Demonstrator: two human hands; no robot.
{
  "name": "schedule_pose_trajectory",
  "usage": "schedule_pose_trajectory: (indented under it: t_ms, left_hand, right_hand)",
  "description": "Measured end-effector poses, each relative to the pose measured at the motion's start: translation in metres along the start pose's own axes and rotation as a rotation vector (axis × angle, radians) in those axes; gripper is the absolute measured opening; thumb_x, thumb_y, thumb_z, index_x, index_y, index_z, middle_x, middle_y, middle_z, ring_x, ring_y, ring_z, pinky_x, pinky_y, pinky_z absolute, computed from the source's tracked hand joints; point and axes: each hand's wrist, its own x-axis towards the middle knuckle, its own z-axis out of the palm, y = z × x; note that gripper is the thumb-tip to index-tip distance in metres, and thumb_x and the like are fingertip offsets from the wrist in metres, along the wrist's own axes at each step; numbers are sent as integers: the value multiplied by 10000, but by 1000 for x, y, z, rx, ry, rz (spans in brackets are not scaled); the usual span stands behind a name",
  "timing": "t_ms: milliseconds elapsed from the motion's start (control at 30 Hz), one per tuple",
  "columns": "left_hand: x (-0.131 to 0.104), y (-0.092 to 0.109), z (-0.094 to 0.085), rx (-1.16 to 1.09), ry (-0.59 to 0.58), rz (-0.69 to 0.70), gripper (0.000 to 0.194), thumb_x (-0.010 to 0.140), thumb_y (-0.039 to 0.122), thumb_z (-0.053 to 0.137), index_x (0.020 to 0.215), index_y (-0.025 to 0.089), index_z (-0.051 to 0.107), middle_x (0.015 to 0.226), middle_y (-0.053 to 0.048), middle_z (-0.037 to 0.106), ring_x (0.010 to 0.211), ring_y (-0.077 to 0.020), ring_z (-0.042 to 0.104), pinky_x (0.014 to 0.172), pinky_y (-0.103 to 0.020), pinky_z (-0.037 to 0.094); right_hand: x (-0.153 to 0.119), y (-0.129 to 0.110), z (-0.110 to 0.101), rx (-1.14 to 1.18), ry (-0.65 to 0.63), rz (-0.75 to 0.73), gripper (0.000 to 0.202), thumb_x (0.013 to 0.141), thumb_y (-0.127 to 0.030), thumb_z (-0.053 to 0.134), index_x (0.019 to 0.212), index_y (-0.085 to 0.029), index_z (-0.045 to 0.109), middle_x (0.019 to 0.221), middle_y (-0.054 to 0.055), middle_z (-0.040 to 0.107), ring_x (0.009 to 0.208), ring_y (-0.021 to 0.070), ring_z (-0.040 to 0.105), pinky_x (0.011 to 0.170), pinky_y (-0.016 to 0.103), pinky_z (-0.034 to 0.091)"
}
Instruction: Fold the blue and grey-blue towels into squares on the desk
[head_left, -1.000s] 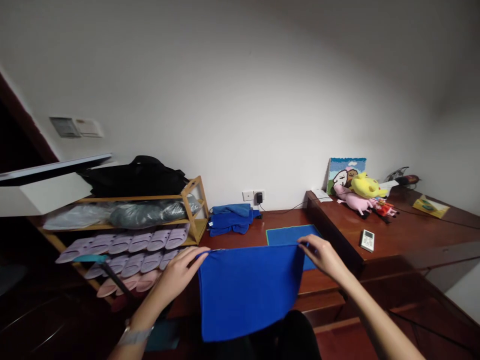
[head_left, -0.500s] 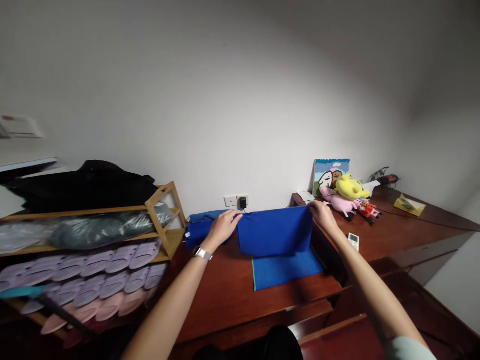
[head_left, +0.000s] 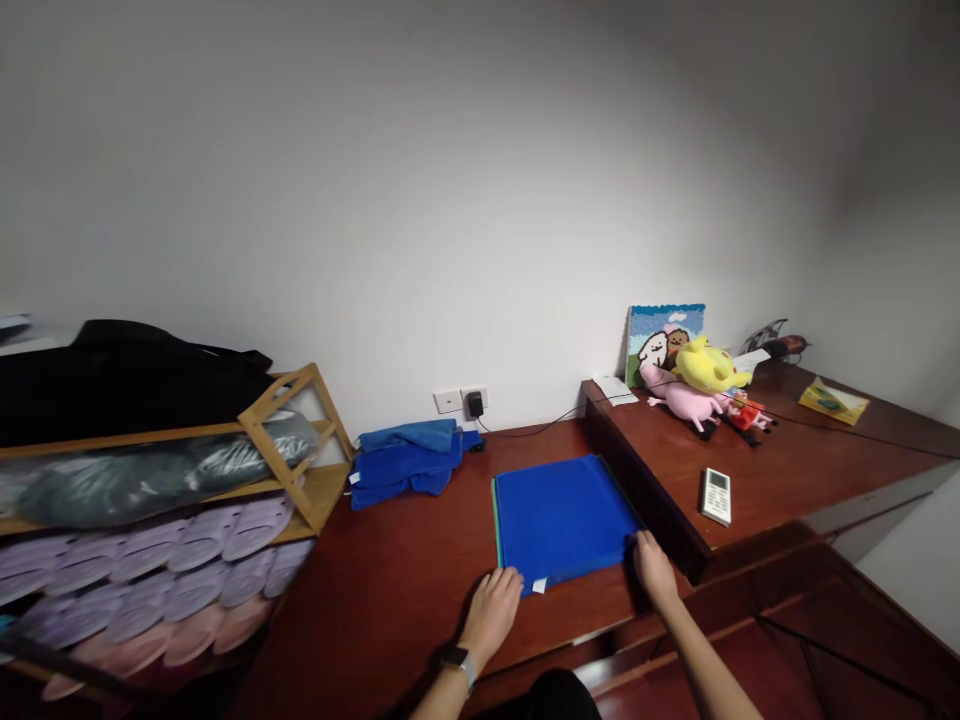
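Observation:
A blue cloth (head_left: pixel 566 515) lies flat on the brown desk, doubled over, with a strip of green edging along its left side and a small white tag at its near edge. My left hand (head_left: pixel 491 605), wearing a wristwatch, is closed on the near left corner. At the near right corner, my right hand (head_left: pixel 655 568) has its fingers closed on the cloth; the fingertips of both hands are partly hidden. Further back on the left, more blue cloths (head_left: pixel 409 460) lie in a loose pile by the wall.
Left of the desk stands a wooden rack (head_left: pixel 330 490) with slippers (head_left: pixel 259 525) and a black bag (head_left: pixel 142 375). On the raised surface at right are a remote control (head_left: pixel 717 496), plush toys (head_left: pixel 694 395), a picture (head_left: pixel 660 340) and a yellow tissue pack (head_left: pixel 834 402). A charger (head_left: pixel 475 404) sits in the wall socket.
Both hands have come down and towards me, bringing the raised part of the blue cloth over onto the part lying on the desk. The view has shifted slightly.

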Motion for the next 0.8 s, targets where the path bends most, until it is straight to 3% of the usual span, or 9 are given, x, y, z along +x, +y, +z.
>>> schedule_pose_trajectory:
  t_ms: [100, 300, 400, 467, 567, 667, 800]
  left_hand:
    - [-24, 1, 25, 18, 11, -18, 271, 1030, 152, 440, 1066, 237, 696, 1054, -46, 739, 951, -212, 685, 835, -361, 527]
    - [-25, 0, 18, -18, 41, 18, 285, 1019, 142, 461, 1126, 240, 706, 1054, -59, 748, 950, -218, 681, 854, -385, 526]
    - [-30, -3, 14, -70, 53, 18, 339, 1013, 140, 426, 1154, 248, 715, 1072, -68, 761, 981, -220, 689, 891, -405, 536]
    - [-38, -16, 11, -99, 74, -20, 342, 1009, 166, 428, 1158, 260, 721, 1094, -68, 768, 1015, -221, 695, 917, -409, 540]
    - [-58, -57, 0, -54, 117, -151, 314, 998, 241, 447, 1109, 261, 740, 1103, -69, 782, 1042, -236, 709, 944, -417, 543]
    - [-84, -118, -20, 54, 120, -306, 334, 975, 310, 443, 1085, 238, 751, 1122, -81, 793, 1075, -261, 714, 985, -434, 536]
    - [-121, -192, -45, 184, 83, -481, 435, 959, 377, 391, 1144, 193, 739, 1229, -119, 769, 1179, -280, 685, 1060, -437, 499]
  right_hand:
    - [-13, 11, 24, -2, -4, -24, 447, 942, -89, 327, 1188, -181, 688, 1270, 119, 662, 1122, 212, 681, 881, 264, 521]
    - [-13, 16, 29, -73, 34, -46, 442, 928, -103, 366, 1212, -175, 698, 1317, 128, 648, 1185, 238, 628, 998, 307, 490]
    - [-17, 0, 26, -129, 80, -42, 396, 932, -159, 424, 1198, -174, 717, 1406, 141, 607, 1269, 303, 567, 1065, 400, 457]
    - [-25, -25, 25, -123, 97, -96, 379, 958, -223, 446, 1219, -204, 720, 1460, 124, 580, 1358, 321, 500, 1156, 462, 378]
    - [-39, -77, 30, -34, 38, -201, 410, 1011, -370, 429, 1348, -327, 658, 1559, 45, 508, 1484, 337, 364, 1221, 584, 254]
    - [-50, -121, 44, 14, -96, -224, 493, 1010, -573, 417, 1477, -454, 521, 1659, -27, 373, 1553, 398, 209, 1201, 716, 163]
    - [-56, -140, 67, -20, -199, -150, 606, 983, -692, 386, 1554, -490, 375, 1699, -37, 264, 1568, 436, 121, 1191, 764, 37]
